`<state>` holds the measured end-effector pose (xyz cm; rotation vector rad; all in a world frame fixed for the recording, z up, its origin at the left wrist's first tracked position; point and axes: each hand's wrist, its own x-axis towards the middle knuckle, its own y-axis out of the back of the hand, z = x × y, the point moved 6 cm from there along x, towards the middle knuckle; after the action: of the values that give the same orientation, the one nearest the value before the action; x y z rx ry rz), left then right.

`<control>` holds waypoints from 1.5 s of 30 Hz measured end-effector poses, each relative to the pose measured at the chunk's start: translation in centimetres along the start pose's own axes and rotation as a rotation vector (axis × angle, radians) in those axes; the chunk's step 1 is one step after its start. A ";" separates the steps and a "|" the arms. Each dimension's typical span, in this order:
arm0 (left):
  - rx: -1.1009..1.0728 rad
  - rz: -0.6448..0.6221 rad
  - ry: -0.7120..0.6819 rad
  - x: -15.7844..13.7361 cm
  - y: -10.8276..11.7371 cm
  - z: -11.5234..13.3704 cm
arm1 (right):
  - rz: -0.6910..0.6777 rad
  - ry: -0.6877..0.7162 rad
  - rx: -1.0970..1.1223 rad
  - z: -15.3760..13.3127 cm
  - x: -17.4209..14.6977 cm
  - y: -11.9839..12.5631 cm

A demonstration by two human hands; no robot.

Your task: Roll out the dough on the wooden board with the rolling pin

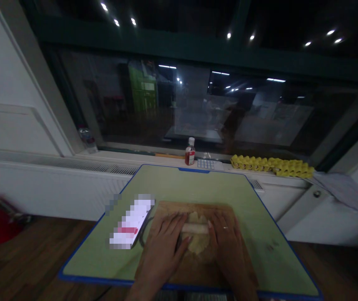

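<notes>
A pale rolling pin (195, 228) lies crosswise on a flattened piece of dough (198, 244) with a ragged edge. The dough rests on a wooden board (194, 274). My left hand (170, 236) lies over the pin's left end, its fingers stretched forward and its thumb apart, near the dough. Over the right end rests my right hand (224, 234), fingers also extended, with a ring on one of them. Both ends of the pin are hidden beneath the hands.
The board sits on a light green folding table (179, 186) with a blue rim. Left of it is a phone (133, 221), partly blurred out, with a cable. Behind, the windowsill bears a small bottle (190, 152) and a yellow egg carton (271, 165). A radiator (56, 188) runs along the wall.
</notes>
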<state>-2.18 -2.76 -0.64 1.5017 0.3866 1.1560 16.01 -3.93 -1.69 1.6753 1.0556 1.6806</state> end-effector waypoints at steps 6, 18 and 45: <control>0.124 0.137 -0.114 -3.5 1.5 1.7 | 0.036 0.063 -0.056 -0.3 -3.6 0.9; 0.039 0.021 -0.017 -0.2 0.2 0.3 | -0.002 0.004 -0.009 0.0 -0.2 0.0; 0.092 0.056 -0.012 -0.2 0.0 0.4 | 0.059 0.105 -0.042 0.1 0.0 -0.6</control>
<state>-1.95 -3.15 -0.67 1.6077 0.3957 1.1861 15.99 -3.55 -2.15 1.6214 1.0200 1.8337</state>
